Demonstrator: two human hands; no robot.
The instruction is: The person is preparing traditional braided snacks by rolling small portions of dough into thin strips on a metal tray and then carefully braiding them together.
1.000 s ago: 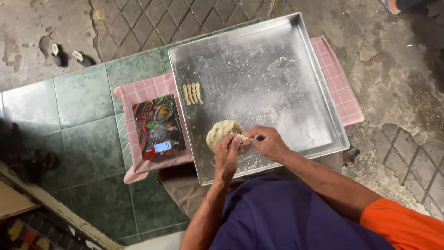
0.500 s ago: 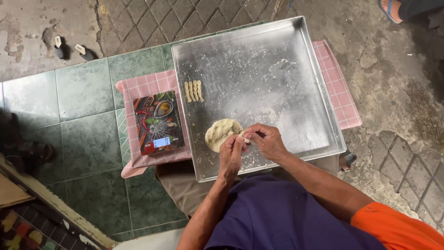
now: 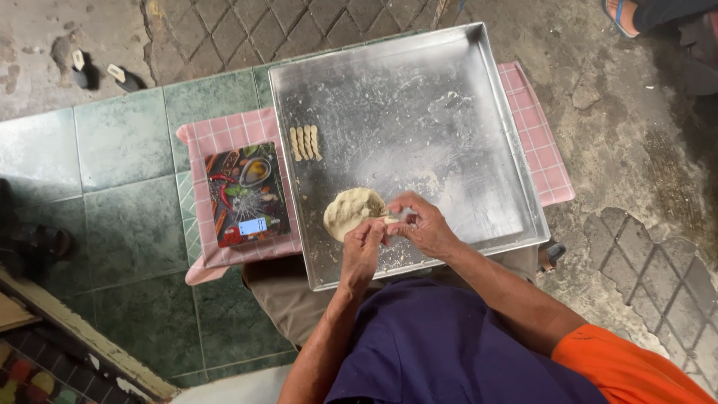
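- Around you: a large square, shiny metal baking tray (image 3: 464,97) sits on a pink-and-white checked cloth (image 3: 224,135), its floor dusted with flour. The cloth covers a low support that stands over green glazed floor tiles (image 3: 97,194).
- Just left of the tray, on the same cloth, lies a flat rectangular kitchen scale with a picture of spices and a small lit display (image 3: 247,194). It is beside the tray and clear of your hands.
- Beyond the tiles is rough grey paving (image 3: 636,172). Another person's sandalled foot (image 3: 621,15) shows at the top right corner, well apart from your work.
- Nothing lies between your hands and the dough; the tray floor around them holds only flour and crumbs.
- The round, flattened lump of pale dough (image 3: 351,211) lies near the tray's front edge, left of centre. It sits just left of your fingertips, and its right edge touches them.
- Your left hand (image 3: 364,243) is curled, with its fingers closed on a small bit of dough at the lump's right edge.
- Your right hand (image 3: 422,224) meets it from the other side, fingers bent and pinching the same bit. How much dough sits between them is hidden.
- Count: one lump of dough, one tray, one scale, and four short ridged strips of shaped dough (image 3: 304,142) lined up side by side near the tray's left wall, well apart from your hands.
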